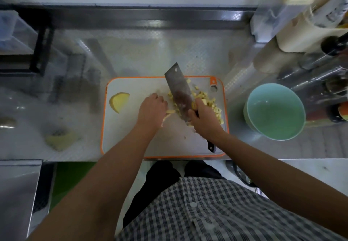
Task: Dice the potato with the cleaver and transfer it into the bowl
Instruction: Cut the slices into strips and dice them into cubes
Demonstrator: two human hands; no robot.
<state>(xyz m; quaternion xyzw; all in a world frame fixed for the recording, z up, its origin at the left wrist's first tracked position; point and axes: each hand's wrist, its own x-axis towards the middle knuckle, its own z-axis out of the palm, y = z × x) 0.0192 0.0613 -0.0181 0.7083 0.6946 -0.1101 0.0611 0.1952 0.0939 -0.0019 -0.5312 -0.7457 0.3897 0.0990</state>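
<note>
Cleaver in right grip; potato under left grip.

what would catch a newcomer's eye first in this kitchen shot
The cleaver, gripped by the right hand, stands over the middle of the orange-rimmed cutting board, while the left hand holds potato strips beside the blade. Diced potato is heaped on the board's right side, an uncut potato chunk lies near its left edge, and an empty pale green bowl sits on the counter to the right.
</note>
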